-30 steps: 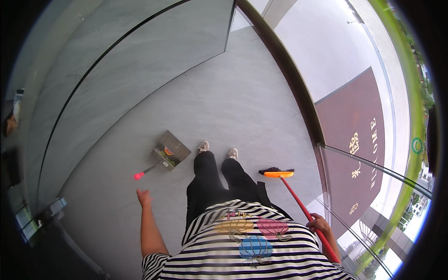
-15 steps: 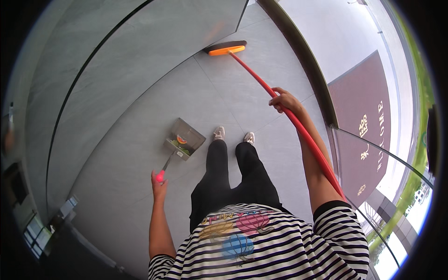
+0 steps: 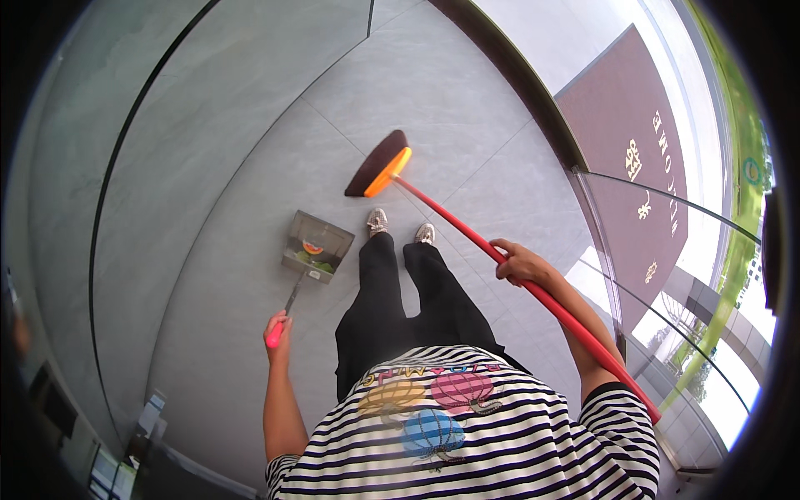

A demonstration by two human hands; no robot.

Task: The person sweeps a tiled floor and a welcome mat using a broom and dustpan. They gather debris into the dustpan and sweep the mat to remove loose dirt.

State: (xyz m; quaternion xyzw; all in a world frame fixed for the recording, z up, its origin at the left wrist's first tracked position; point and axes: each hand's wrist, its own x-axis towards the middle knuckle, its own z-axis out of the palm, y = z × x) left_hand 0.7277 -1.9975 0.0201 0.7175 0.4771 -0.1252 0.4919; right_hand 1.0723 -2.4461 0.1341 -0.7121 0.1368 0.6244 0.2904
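Note:
My right hand (image 3: 523,263) is wrapped round the red handle of a broom (image 3: 450,218). The broom's orange head with dark bristles is in front of my feet, tilted over the grey tiles. In my left hand (image 3: 280,330) is the pink grip of a long-handled dustpan (image 3: 337,242), its fingers closed round it. The grey, see-through pan stands to the left of my shoes, its open side facing away from me. Inside it lie an orange-and-white curved piece (image 3: 312,247) and some green scraps (image 3: 319,264).
Grey floor tiles (image 3: 242,250) stretch around my feet. A grey wall panel (image 3: 208,108) rises along the left. On the right are a dark door frame (image 3: 533,92), a glass pane and a maroon mat (image 3: 617,108) with gold lettering beyond it.
The broom head has come from the far wall edge toward my feet and swung round. My right hand has drawn back nearer to me. The left hand still holds the dustpan.

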